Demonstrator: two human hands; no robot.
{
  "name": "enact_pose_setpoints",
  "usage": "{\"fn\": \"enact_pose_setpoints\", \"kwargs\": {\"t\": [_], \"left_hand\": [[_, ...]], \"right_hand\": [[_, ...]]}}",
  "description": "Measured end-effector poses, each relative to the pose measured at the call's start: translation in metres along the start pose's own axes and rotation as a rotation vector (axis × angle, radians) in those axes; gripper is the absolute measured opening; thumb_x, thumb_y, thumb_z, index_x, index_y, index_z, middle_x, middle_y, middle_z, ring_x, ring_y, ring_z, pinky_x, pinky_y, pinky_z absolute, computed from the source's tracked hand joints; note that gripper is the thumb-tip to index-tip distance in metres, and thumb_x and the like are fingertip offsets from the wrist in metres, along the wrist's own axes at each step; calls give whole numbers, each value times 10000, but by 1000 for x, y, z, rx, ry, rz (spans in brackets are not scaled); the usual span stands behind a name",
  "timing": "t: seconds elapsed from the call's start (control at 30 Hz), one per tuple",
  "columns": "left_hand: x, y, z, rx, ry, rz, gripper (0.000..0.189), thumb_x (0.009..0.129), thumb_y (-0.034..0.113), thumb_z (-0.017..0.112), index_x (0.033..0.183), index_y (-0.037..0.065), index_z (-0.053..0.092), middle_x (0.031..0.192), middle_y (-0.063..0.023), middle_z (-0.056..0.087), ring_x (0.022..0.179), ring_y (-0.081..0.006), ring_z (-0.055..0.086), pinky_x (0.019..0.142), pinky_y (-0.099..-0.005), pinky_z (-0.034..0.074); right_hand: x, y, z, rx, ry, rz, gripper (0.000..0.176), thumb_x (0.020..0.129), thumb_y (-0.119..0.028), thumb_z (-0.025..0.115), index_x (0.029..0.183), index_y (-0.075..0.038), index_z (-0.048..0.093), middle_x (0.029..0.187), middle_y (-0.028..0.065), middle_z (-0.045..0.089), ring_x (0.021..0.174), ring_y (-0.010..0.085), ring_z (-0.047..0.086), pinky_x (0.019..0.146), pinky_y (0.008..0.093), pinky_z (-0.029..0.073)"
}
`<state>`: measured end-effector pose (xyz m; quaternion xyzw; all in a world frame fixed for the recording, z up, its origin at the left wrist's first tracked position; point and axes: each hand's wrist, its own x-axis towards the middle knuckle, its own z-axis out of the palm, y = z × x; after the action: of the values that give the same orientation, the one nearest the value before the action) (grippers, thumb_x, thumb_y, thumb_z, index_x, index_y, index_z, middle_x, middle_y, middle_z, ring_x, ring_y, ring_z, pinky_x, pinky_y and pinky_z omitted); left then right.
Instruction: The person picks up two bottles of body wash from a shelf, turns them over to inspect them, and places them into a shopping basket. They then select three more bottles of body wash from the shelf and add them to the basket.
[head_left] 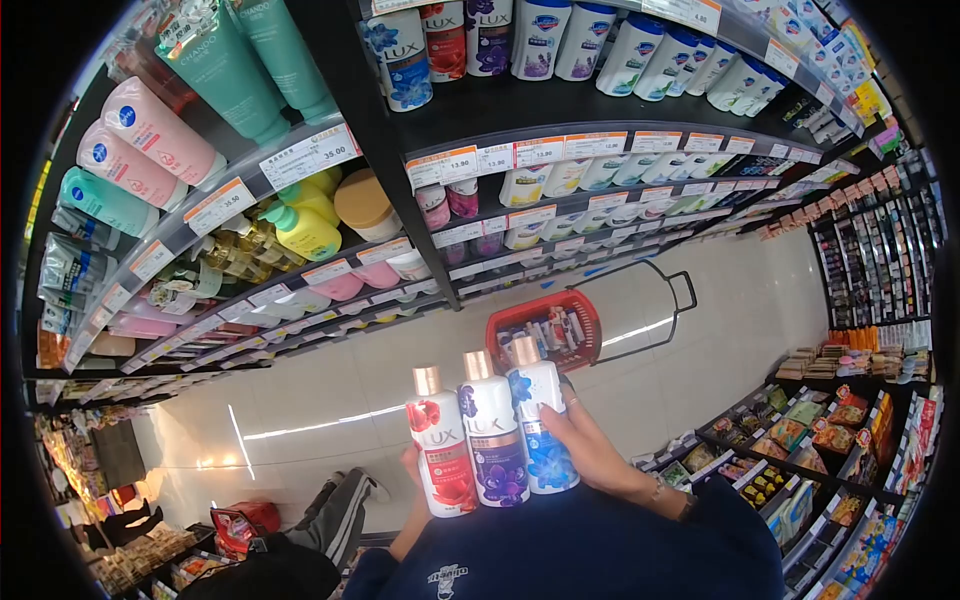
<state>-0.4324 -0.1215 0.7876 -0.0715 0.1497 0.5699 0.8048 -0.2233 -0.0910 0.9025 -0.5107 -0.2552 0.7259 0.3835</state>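
Three white LUX body wash bottles with copper-coloured caps stand side by side between my hands, in front of my dark sweater. The left one, a red-flowered bottle, is gripped from its left side by my left hand, whose fingers are mostly hidden behind it. In the middle, a purple-flowered bottle is squeezed between its neighbours. My right hand closes around the blue-flowered bottle, thumb on its front. Similar LUX bottles sit on the shelf above.
A black shelf with bottles and price tags runs ahead. Skin-care tubes fill the left shelf. A red basket cart stands on the tiled floor beyond the bottles. Snack bins are at right. Another person's striped trouser leg shows lower left.
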Motion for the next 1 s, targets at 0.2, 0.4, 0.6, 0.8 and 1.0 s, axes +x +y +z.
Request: {"fn": "enact_pose_setpoints", "kwargs": {"t": [0.2,0.4,0.6,0.8,1.0], "left_hand": [[8,3,3,53,-22,92,886,737,661,594,1354,57,390,1337,-167,465,1181,-330,490,1003,-488,387],[13,13,1,39,-73,137,775,717,481,631,1312,31,422,1220,-177,543,1059,-310,576,873,-443,499],[15,14,17,-5,-138,118,782,703,444,673,1305,14,420,1201,-184,557,1031,-308,593,867,-446,506],[14,9,21,-28,-86,137,801,695,435,688,1309,2,411,1206,-194,551,1046,-318,585,874,-446,504],[11,6,16,-88,-94,123,848,682,428,720,1330,-1,381,1234,-196,534,1084,-318,567,900,-460,491]], "right_hand": [[5,-8,2,57,-60,4,477,983,-237,451,1378,-27,287,1175,60,504,1034,84,493,875,259,436],[7,-18,3,93,-150,-17,528,973,-223,472,1405,-13,251,1225,81,493,1087,115,507,908,269,442],[6,-20,5,97,-138,-15,585,962,-232,491,1423,-14,204,1249,98,477,1120,132,495,921,286,440],[7,-15,5,62,-114,-24,602,949,-222,519,1420,-17,206,1248,98,475,1123,136,490,916,292,445],[11,-15,5,117,-79,26,596,930,-179,550,1410,-29,229,1242,95,482,1112,146,510,900,299,464]]}}
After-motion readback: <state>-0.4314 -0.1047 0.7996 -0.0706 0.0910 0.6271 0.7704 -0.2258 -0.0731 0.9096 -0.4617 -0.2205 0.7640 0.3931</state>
